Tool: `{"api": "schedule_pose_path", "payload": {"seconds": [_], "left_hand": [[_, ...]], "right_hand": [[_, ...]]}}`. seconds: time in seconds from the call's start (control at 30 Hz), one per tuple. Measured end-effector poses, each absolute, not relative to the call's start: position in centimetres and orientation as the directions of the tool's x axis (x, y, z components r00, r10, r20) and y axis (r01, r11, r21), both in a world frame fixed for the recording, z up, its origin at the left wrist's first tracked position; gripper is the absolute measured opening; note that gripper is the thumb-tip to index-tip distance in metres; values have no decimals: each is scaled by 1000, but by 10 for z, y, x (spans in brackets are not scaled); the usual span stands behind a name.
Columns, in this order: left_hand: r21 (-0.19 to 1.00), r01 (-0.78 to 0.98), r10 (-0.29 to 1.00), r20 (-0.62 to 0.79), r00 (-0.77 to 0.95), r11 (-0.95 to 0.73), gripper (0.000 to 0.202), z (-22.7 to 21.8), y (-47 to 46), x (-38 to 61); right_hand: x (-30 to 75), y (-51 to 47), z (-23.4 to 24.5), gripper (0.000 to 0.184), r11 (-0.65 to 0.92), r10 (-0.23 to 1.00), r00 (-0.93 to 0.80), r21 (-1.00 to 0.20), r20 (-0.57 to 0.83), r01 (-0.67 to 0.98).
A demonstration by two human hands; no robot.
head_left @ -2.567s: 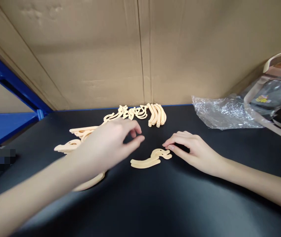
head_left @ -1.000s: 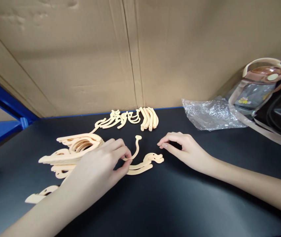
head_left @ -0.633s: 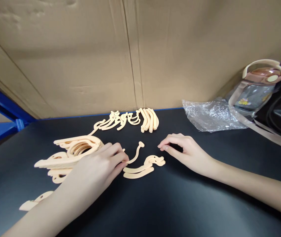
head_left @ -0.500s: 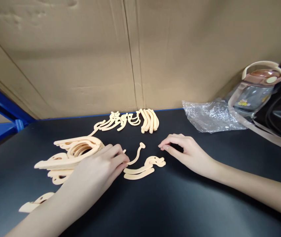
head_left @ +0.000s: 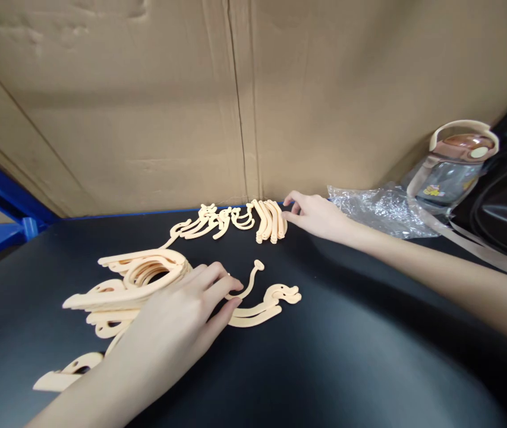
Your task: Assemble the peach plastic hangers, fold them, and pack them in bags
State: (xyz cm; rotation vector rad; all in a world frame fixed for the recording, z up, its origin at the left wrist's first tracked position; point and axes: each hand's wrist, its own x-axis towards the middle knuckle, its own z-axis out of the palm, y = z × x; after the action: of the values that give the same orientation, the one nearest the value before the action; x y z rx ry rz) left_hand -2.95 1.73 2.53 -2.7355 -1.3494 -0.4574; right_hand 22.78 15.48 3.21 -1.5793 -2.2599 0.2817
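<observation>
Loosely parted left hand (head_left: 193,306), half-open right hand (head_left: 314,215) beside curved strips (head_left: 269,222)

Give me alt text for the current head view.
A bare left hand is at a thin, curved, tan piece on a black tabletop; the bare right hand is beside a row of curved tan sticks. Stacked flat tan cutouts lie left; a clear, brown-lidded bottle is at right.
</observation>
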Motion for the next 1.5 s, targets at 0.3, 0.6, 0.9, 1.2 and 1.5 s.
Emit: {"api": "schedule_pose_path", "payload": {"seconds": [0.3,0.6,0.9,1.2,1.5], "left_hand": [[85,766,742,336,580,-637,22,25,18,-28],[149,719,727,274,630,-679,24,20,13,-22],[166,721,735,255,628,-673,24,21,13,-24],[142,717,721,295,627,-682,25,20,11,-22],[158,727,739,259,622,-668,38,17,10,-21]], "right_hand": [[194,187,43,33,222,973,-230,-178,-23,959],[187,190,49,33,204,971,-221,-165,-91,965],[190,204,49,29,139,949,-217,-314,-228,939],[214,198,42,29,89,949,-259,-631,-182,771],[221,183,38,27,152,977,-210,-764,22,627]]}}
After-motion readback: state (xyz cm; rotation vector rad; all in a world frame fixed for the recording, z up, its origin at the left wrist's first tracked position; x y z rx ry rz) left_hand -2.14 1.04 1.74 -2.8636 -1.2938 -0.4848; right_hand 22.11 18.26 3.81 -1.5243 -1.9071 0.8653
